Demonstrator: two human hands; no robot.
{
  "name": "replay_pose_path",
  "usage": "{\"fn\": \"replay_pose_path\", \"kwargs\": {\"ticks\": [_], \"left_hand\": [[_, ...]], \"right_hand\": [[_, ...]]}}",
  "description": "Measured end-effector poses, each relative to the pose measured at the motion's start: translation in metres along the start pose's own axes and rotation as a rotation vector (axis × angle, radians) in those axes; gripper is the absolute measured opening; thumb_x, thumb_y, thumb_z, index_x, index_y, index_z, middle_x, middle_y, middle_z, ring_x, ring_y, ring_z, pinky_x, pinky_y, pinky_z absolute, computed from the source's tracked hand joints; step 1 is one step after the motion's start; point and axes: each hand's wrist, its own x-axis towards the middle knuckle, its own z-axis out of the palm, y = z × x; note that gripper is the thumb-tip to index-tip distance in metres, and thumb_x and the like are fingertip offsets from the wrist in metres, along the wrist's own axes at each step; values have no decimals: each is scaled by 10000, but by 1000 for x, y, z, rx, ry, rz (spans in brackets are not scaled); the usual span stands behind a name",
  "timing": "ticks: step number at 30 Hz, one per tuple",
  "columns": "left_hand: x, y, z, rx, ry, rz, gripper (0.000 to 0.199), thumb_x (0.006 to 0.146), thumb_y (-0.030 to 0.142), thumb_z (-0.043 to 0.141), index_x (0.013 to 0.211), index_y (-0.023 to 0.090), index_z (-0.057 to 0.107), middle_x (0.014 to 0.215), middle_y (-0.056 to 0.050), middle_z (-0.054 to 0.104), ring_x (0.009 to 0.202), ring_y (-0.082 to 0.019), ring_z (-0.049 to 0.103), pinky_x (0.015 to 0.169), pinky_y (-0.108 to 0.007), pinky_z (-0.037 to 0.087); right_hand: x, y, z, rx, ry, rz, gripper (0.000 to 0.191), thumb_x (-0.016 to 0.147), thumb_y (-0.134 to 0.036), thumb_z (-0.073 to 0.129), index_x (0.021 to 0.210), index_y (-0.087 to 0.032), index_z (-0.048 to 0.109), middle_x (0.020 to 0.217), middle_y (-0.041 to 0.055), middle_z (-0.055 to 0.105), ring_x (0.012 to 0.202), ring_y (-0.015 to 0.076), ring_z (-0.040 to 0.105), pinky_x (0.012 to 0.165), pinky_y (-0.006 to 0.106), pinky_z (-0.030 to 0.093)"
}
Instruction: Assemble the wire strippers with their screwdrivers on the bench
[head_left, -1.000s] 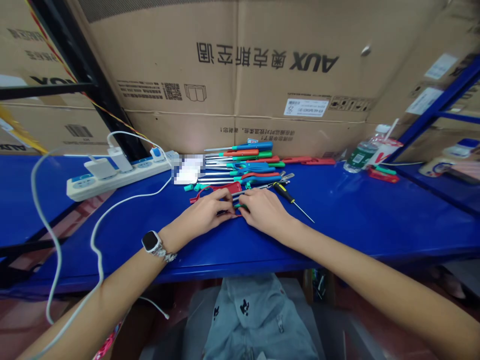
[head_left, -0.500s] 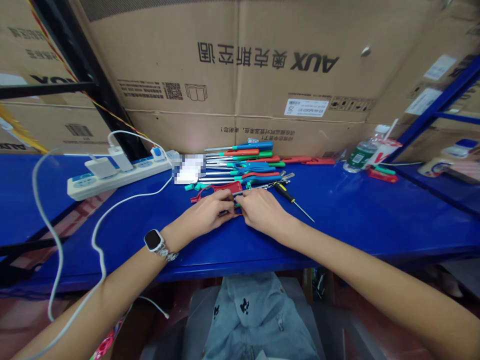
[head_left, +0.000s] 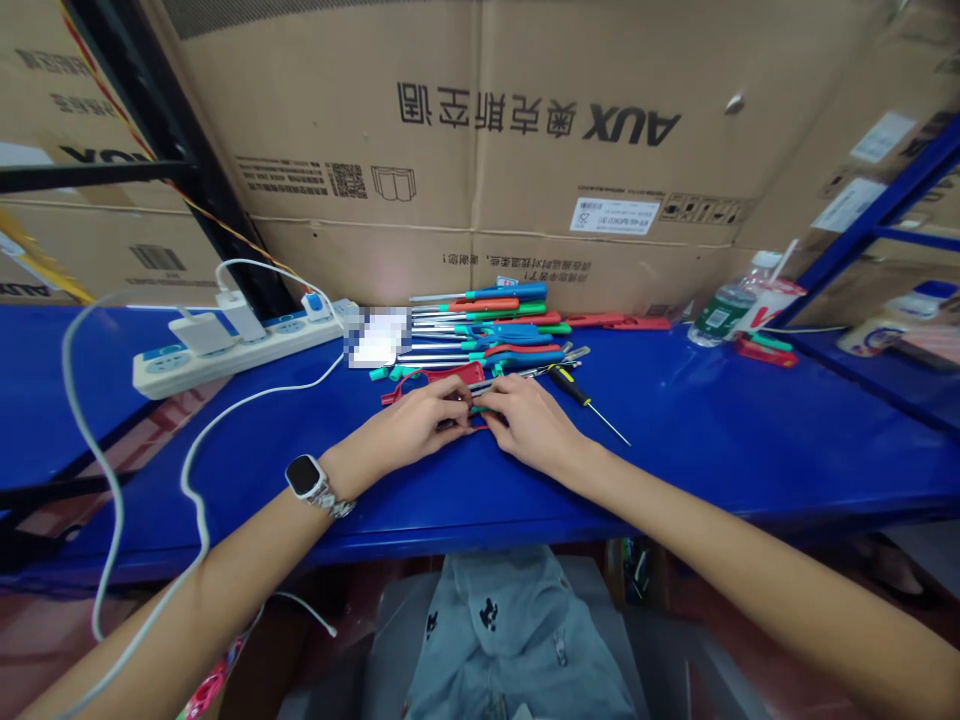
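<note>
Both hands meet over the blue table near its front edge. My left hand (head_left: 429, 418), with a watch on the wrist, has its fingers closed on a small red and green part (head_left: 484, 412), mostly hidden by the fingers. My right hand (head_left: 525, 415) pinches the right side of that same part. Just behind my left hand lies a red plastic piece (head_left: 457, 374). Beyond it is a row of long rods with blue, orange and green handles (head_left: 517, 332). To the right of my right hand rests a black and yellow screwdriver (head_left: 571, 386).
A white power strip (head_left: 240, 350) with plugs and a looping white cable stands at left. A plastic bottle (head_left: 724, 310) and a red-white cup (head_left: 772, 300) stand at the back right, near a red piece (head_left: 765, 349). Cardboard (head_left: 525, 180) rises behind the table.
My right hand's fingers have shifted slightly and spread a little, so more of the green part shows between the hands. My left hand has hardly moved.
</note>
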Motion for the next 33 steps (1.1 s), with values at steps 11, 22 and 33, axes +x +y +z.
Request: {"fn": "replay_pose_path", "kwargs": {"ticks": [11, 22, 33], "left_hand": [[-1, -3, 1, -13, 23, 27, 221, 1017, 253, 553, 856, 166, 676, 1120, -92, 585, 930, -201, 649, 853, -383, 553], [-2, -1, 0, 13, 12, 7, 236, 1026, 277, 546, 854, 174, 671, 1103, -80, 585, 947, -205, 639, 876, -383, 532], [-2, -3, -3, -5, -11, 20, 198, 1025, 286, 560, 946, 189, 713, 1110, -77, 593, 921, -190, 642, 858, -367, 541]], "right_hand": [[6, -17, -6, -120, -78, 81, 251, 953, -87, 513, 992, -124, 758, 989, 127, 659, 944, 241, 567, 808, 358, 406], [5, 8, -11, -125, -110, -140, 206, 997, -196, 534, 995, -168, 737, 1032, 96, 652, 916, 214, 555, 767, 337, 335], [-10, 19, -1, 156, 10, -48, 188, 964, -229, 592, 1097, -196, 722, 1053, 59, 664, 1021, 215, 579, 884, 370, 372]]}}
